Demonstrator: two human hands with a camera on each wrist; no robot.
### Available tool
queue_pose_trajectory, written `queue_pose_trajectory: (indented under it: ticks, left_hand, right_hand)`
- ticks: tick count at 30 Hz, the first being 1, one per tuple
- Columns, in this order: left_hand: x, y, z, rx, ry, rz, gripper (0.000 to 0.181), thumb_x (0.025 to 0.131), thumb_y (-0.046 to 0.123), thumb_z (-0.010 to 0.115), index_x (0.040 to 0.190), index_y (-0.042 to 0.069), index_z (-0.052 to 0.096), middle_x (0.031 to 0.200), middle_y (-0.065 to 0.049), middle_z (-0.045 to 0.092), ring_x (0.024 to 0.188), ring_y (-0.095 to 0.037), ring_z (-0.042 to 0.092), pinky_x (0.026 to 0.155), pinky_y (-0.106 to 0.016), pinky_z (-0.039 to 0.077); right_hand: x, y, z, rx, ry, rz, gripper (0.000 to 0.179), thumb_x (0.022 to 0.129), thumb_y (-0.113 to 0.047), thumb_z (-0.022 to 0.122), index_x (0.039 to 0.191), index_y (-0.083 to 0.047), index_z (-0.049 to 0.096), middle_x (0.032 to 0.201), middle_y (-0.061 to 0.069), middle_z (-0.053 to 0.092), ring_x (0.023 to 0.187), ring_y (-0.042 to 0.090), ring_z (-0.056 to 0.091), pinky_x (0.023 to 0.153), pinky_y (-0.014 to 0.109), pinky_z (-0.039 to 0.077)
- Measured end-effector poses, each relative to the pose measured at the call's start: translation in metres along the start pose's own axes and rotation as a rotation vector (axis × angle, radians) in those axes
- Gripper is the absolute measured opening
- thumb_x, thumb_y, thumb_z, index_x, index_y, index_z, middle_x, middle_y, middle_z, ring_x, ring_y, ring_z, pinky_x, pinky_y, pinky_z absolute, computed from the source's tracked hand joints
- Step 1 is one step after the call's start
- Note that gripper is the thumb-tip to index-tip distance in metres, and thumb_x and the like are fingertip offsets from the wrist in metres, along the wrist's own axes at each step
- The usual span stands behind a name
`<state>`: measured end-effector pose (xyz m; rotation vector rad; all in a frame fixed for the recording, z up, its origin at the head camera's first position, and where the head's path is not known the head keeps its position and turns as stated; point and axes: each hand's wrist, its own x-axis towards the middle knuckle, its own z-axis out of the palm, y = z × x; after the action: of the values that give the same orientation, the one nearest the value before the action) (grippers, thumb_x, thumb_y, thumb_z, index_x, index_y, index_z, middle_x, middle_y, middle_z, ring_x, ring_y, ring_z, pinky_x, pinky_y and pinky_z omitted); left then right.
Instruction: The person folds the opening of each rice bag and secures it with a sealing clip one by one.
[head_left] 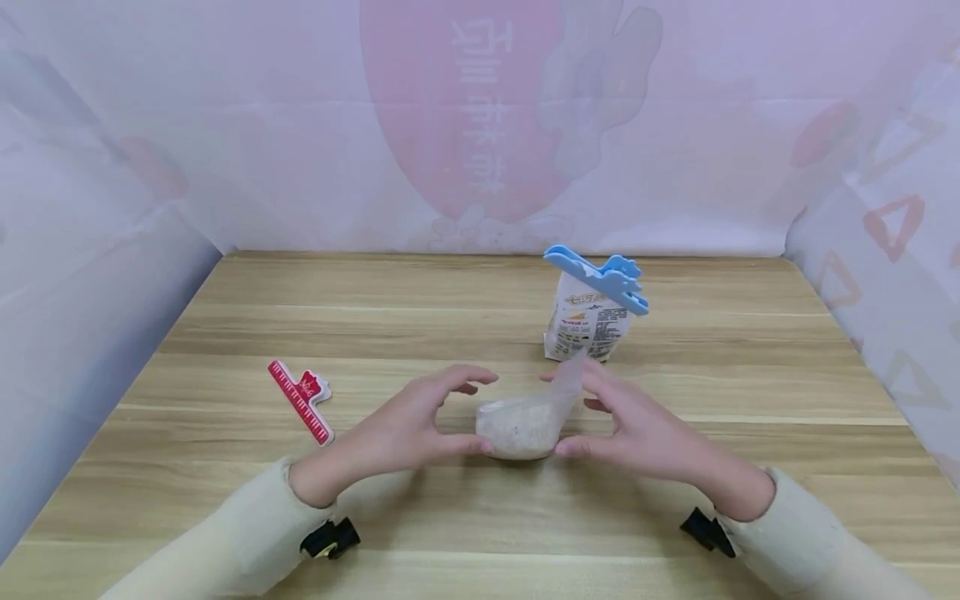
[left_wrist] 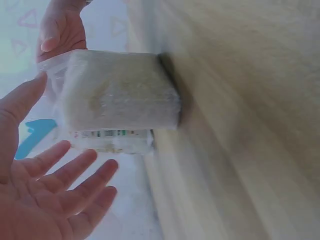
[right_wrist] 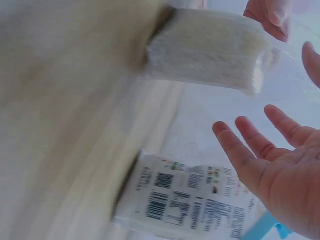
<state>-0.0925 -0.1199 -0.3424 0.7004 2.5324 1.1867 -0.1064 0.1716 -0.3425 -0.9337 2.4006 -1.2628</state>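
A clear plastic bag filled with a whitish, grainy food (head_left: pixel 522 429) stands upright on the table, its loose, see-through top leaning right in the head view. My left hand (head_left: pixel 408 421) is on its left side, the fingers spread and thumb tip right at the bag. On the other side, my right hand (head_left: pixel 637 417) has its fingers apart and its thumb close to the bag's lower right. Both wrist views show open palms (left_wrist: pixel 45 200) facing the bag (right_wrist: pixel 210 47), with a gap between the fingers and the filled part.
Behind the bag stands a printed white packet (head_left: pixel 588 321), closed at the top with a blue clip (head_left: pixel 597 279). Left of my left hand lies a red and white clip (head_left: pixel 302 402) on the wooden table (head_left: pixel 405 308). White printed cloth (head_left: pixel 285 167) walls the back and sides.
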Motion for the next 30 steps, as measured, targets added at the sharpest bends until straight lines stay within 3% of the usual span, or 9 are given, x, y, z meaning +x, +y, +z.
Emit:
queue_pose_trajectory:
  ticks: [6,12,19,24,30]
  left_hand:
    - [-0.001,0.016,-0.008,-0.021,0.126,0.119,0.051,0.084,0.025,0.081,0.13,0.018,0.061,0.129,0.007,0.065,0.116,-0.015,0.061,0.087,-0.043,0.057]
    - [0.003,0.027,-0.008,-0.035,0.211,0.239,0.031,0.085,0.021,0.08,0.114,0.02,0.068,0.111,0.007,0.069,0.102,-0.012,0.06,0.074,-0.035,0.057]
    - [0.009,0.034,-0.001,-0.057,0.225,0.316,0.023,0.085,0.017,0.08,0.105,0.016,0.07,0.103,0.004,0.07,0.098,-0.012,0.061,0.073,-0.031,0.056]
    - [0.012,0.036,0.003,-0.062,0.22,0.341,0.019,0.085,0.015,0.079,0.101,0.014,0.07,0.098,0.004,0.07,0.094,-0.011,0.061,0.071,-0.03,0.056]
    - [0.014,0.039,0.008,-0.036,0.265,0.365,0.008,0.088,0.012,0.076,0.092,0.015,0.07,0.087,0.008,0.069,0.086,-0.005,0.061,0.065,-0.03,0.054]
  right_hand:
    - [0.003,-0.015,-0.01,0.04,0.039,-0.047,0.061,0.087,-0.018,0.077,0.14,-0.02,0.048,0.144,0.003,0.048,0.135,0.029,0.046,0.104,0.055,0.048]
    - [0.007,-0.022,-0.014,0.049,0.088,-0.117,0.05,0.088,-0.011,0.075,0.134,-0.016,0.055,0.135,0.0,0.057,0.125,0.019,0.054,0.101,0.044,0.052]
    - [0.011,-0.029,-0.015,0.086,0.133,-0.193,0.035,0.088,-0.004,0.074,0.121,-0.012,0.063,0.117,0.005,0.065,0.11,0.012,0.061,0.088,0.033,0.059]
    - [0.013,-0.032,-0.013,0.091,0.159,-0.269,0.027,0.088,0.001,0.072,0.112,-0.011,0.066,0.11,0.005,0.067,0.104,0.01,0.064,0.083,0.032,0.061]
    - [0.015,-0.035,-0.01,0.07,0.191,-0.37,0.024,0.087,0.006,0.07,0.105,-0.01,0.068,0.104,0.004,0.069,0.094,0.009,0.066,0.079,0.029,0.061]
